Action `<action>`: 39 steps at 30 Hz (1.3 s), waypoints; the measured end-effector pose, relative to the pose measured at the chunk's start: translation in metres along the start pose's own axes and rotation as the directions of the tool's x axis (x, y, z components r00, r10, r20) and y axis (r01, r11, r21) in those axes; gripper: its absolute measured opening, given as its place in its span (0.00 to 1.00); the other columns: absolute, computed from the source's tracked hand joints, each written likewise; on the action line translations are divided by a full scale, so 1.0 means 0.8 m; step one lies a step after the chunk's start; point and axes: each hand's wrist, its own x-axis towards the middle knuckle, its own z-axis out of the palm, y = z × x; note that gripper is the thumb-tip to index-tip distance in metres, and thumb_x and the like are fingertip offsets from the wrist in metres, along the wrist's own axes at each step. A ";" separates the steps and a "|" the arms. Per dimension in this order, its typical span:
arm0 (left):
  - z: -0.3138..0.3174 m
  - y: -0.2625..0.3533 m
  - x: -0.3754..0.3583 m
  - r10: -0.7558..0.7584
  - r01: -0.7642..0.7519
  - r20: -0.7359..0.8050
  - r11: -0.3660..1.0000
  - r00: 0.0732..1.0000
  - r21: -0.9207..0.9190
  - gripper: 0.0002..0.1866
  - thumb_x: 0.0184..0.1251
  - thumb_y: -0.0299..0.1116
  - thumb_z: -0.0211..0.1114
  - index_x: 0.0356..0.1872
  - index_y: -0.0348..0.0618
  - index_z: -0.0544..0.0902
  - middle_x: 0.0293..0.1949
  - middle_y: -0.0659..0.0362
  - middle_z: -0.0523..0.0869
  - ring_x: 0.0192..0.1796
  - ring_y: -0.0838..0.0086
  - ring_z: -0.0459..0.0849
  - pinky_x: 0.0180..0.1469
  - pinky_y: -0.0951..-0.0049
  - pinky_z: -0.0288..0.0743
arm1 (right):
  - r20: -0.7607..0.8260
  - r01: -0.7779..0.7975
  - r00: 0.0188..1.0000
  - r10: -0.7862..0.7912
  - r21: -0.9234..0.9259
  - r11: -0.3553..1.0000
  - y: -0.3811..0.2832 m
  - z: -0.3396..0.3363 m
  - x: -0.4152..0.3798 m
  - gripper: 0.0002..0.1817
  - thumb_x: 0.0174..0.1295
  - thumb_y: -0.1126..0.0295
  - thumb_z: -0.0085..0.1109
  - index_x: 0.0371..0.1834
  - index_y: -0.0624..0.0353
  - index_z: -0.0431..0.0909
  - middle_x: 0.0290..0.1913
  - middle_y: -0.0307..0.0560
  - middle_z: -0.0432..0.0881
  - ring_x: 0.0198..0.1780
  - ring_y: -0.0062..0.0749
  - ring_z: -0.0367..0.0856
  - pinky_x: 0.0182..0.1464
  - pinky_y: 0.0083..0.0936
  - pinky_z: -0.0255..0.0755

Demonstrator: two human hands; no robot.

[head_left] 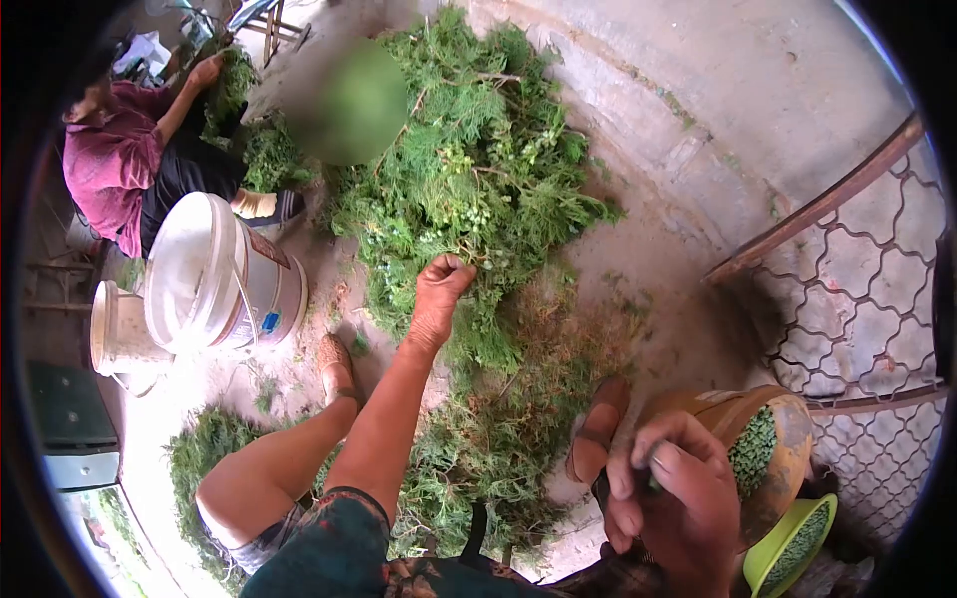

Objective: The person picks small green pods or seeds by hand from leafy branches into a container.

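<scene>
My left hand [441,291] reaches out to a big pile of leafy evergreen branches [469,149]. Its thumb and fingers pinch together on a sprig at the near side of the pile, where clusters of small pale green cones [454,234] show. Close to the camera, my right hand [688,488] is raised with its fingers curled in against the thumb. A bit of green seems to show within it, too small to name. Just behind that hand stands a tan bucket [790,439] holding many small green cones [755,453].
A yellow-green basin [788,548] with more green cones sits at lower right, beside a wire-mesh frame [857,269]. White buckets [274,299] stand on the left. A seated person [120,149] at upper left handles branches. Loose cuttings [469,448] lie between my feet.
</scene>
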 end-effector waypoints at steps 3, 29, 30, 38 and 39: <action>0.020 0.038 -0.010 -0.044 0.048 0.045 0.993 0.998 -0.105 0.07 0.57 0.22 0.61 0.30 0.48 0.73 0.24 0.73 0.72 0.26 0.88 0.67 0.30 0.86 0.60 | 0.018 -0.053 0.998 0.053 0.004 0.999 -0.003 0.004 0.008 0.08 0.61 0.73 0.51 0.40 0.65 0.69 0.33 0.53 0.75 0.24 0.29 0.74 0.25 0.26 0.73; 0.109 0.279 -0.211 -0.340 0.346 0.078 0.935 0.937 -0.084 0.31 0.48 0.35 0.74 0.53 0.42 0.68 0.48 0.62 0.73 0.53 0.74 0.67 0.47 0.65 0.65 | 0.226 0.296 0.946 -0.232 -0.313 0.902 0.018 0.054 0.045 0.16 0.62 0.59 0.58 0.45 0.57 0.72 0.22 0.31 0.67 0.19 0.11 0.61 0.18 0.12 0.55; 0.102 0.274 -0.207 -0.343 0.349 0.077 0.933 0.936 -0.087 0.31 0.48 0.35 0.74 0.53 0.42 0.68 0.48 0.62 0.73 0.53 0.74 0.67 0.47 0.65 0.65 | 0.224 0.293 0.947 -0.229 -0.316 0.902 0.022 0.055 0.048 0.16 0.62 0.59 0.58 0.45 0.57 0.72 0.22 0.31 0.67 0.19 0.11 0.61 0.18 0.12 0.55; 0.082 0.264 -0.194 -0.213 0.240 0.231 0.966 0.949 -0.098 0.12 0.57 0.36 0.68 0.40 0.45 0.80 0.36 0.65 0.82 0.39 0.78 0.77 0.36 0.72 0.72 | 0.223 0.420 0.906 -0.359 -0.391 0.819 0.045 0.067 0.059 0.14 0.64 0.60 0.55 0.37 0.60 0.71 0.22 0.32 0.67 0.20 0.11 0.59 0.19 0.12 0.53; 0.082 0.265 -0.193 -0.217 0.244 0.228 0.965 0.949 -0.099 0.12 0.57 0.36 0.68 0.40 0.45 0.80 0.36 0.65 0.82 0.39 0.78 0.77 0.36 0.72 0.72 | 0.215 0.402 0.913 -0.346 -0.347 0.847 0.047 0.070 0.059 0.14 0.64 0.58 0.55 0.38 0.59 0.70 0.21 0.34 0.66 0.17 0.11 0.58 0.17 0.11 0.51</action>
